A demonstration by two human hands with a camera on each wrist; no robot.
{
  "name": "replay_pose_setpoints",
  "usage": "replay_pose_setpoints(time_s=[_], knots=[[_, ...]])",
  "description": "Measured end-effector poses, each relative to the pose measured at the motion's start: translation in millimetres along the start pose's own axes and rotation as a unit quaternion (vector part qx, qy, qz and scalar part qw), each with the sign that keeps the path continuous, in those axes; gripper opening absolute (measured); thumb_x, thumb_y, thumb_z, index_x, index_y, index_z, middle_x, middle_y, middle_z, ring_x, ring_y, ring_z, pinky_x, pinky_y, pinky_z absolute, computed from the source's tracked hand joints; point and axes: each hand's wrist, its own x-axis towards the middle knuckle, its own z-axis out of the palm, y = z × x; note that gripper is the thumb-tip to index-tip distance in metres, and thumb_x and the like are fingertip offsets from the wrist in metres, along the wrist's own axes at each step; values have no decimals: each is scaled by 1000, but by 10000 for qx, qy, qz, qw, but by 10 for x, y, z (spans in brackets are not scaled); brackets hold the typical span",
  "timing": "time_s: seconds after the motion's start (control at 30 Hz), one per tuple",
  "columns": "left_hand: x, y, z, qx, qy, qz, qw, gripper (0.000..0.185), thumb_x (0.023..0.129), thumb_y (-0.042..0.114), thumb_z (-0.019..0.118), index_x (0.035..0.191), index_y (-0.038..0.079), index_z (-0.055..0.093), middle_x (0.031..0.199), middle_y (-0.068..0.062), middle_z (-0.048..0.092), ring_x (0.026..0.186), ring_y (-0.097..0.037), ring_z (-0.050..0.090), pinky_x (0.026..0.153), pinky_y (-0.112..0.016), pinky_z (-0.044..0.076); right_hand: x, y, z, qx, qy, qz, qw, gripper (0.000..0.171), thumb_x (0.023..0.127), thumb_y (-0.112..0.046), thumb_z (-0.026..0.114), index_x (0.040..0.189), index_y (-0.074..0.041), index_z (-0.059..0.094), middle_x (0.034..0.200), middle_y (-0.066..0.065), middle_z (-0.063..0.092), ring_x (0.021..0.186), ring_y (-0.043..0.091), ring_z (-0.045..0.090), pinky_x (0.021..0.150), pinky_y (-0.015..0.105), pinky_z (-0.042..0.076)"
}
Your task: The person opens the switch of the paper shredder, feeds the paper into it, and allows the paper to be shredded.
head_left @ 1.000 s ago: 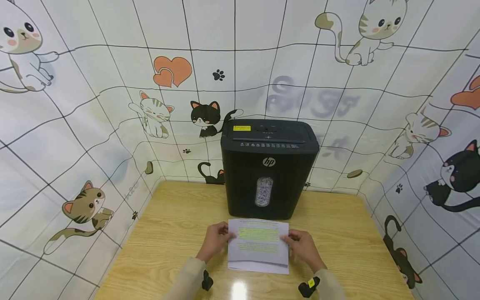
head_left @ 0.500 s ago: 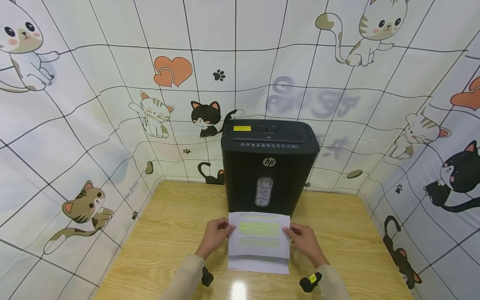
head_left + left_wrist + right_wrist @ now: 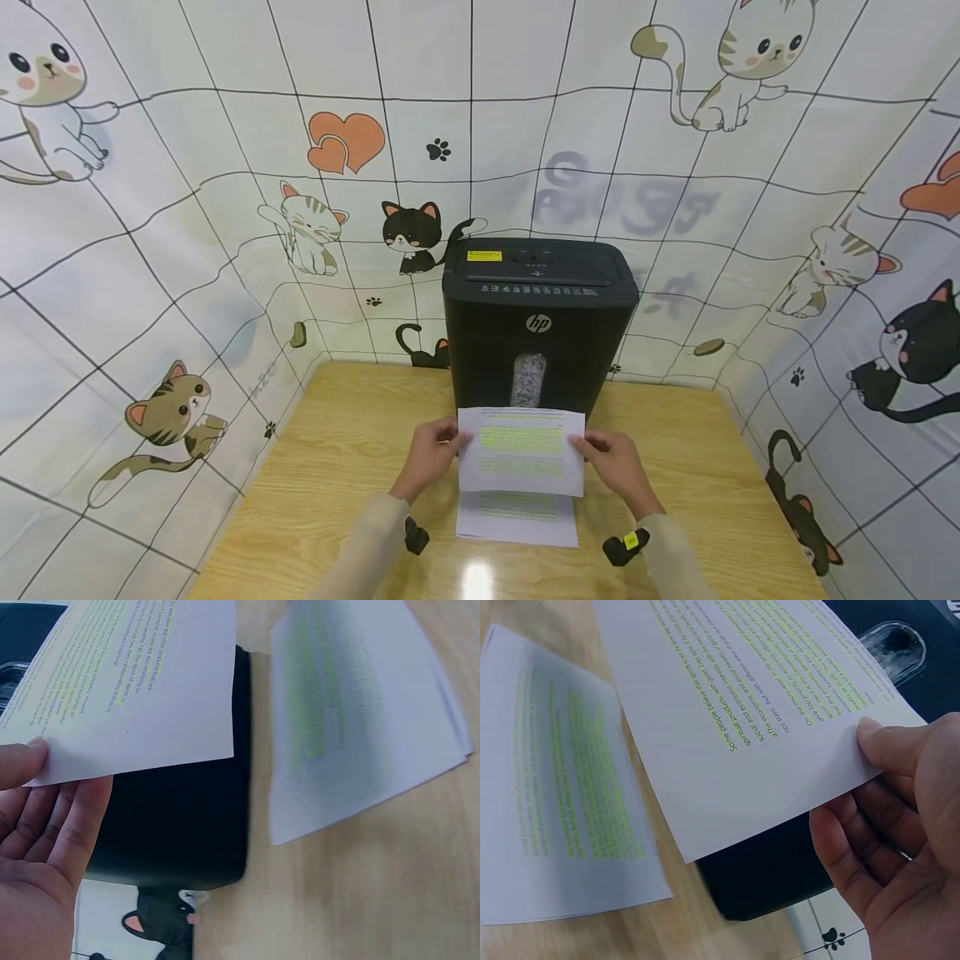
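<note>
Holding one printed sheet (image 3: 521, 450) by its two side edges, the left hand (image 3: 429, 458) and the right hand (image 3: 617, 467) keep it flat and level above the desk (image 3: 337, 467), thumb on top and fingers underneath on each side, so the paper stays taut and does not sag. This two-sided pinch also squares the sheet's far edge with the front of the black HP paper shredder (image 3: 536, 325), which stands at the middle of the desk's far edge. Directly below the lifted sheet, a small stack of similar highlighted pages (image 3: 517, 521) lies near the desk's near edge, between the forearms, within easy reach of both hands.
</note>
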Motion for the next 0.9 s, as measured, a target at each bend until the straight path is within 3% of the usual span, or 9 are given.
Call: replay_pose_setpoints(time_s=[0.3, 0.53, 0.7, 0.9], knots=[[111, 200, -92, 82, 86, 31, 9999, 10, 95, 14, 74, 86, 10, 72, 89, -6, 73, 87, -15, 69, 71, -24, 58, 73, -177, -122, -79, 90, -130, 9998, 28, 97, -32, 73, 109, -7, 79, 102, 10, 79, 87, 20, 71, 73, 27, 55], [237, 348, -130, 180, 237, 304, 9991, 12, 95, 17, 74, 86, 11, 71, 89, -5, 73, 86, -13, 69, 75, -26, 58, 157, -342, -244, -147, 225, -313, 9991, 29, 96, -36, 73, 107, -10, 80, 100, 8, 79, 85, 16, 65, 73, 26, 52], [351, 474, -175, 172, 238, 420, 9987, 10, 95, 16, 73, 87, 12, 71, 90, -4, 74, 85, -14, 68, 77, -31, 58, 202, -457, -335, -224, 294, -347, 9987, 31, 96, -41, 73, 106, -12, 79, 98, 6, 77, 82, 18, 57, 72, 27, 46], [464, 637, -231, 278, 360, 548, 9975, 10, 95, 19, 74, 89, 12, 72, 93, -5, 76, 89, -16, 71, 86, -43, 60, 259, -602, -434, -262, 425, -450, 9977, 39, 94, -47, 73, 109, -12, 79, 103, 8, 77, 87, 21, 55, 75, 29, 45]])
